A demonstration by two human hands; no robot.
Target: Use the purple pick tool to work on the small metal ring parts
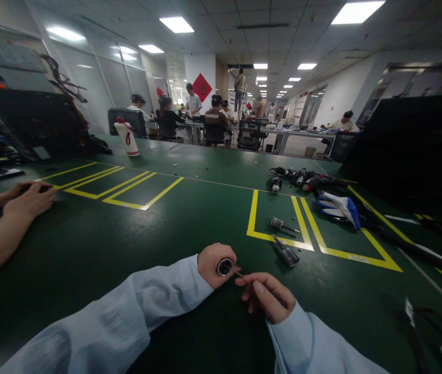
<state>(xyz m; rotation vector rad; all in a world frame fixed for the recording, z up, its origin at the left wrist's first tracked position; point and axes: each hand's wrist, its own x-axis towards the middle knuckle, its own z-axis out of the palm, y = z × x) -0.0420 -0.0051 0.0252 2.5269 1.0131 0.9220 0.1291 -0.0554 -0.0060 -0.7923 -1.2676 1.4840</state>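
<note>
My left hand [213, 266] is closed in a fist around a small metal cylinder [225, 267], whose round open end faces the camera. My right hand [268, 297] pinches a thin metal rod [239, 274] whose tip points at the cylinder's end. Both hands rest low over the green table [189, 218], and both arms wear light blue sleeves. Just beyond my hands lie two more metal bits with thin shafts [288, 254] [282, 224] on the yellow floor-style markings.
A co-worker's bare arms and hands [26, 200] rest on the table at the left. A white bottle [128, 136] stands at the back left. Blue-white gloves [339, 206] and a cluster of tool parts [302, 179] lie at the right. Dark panels flank both sides; people sit at desks beyond.
</note>
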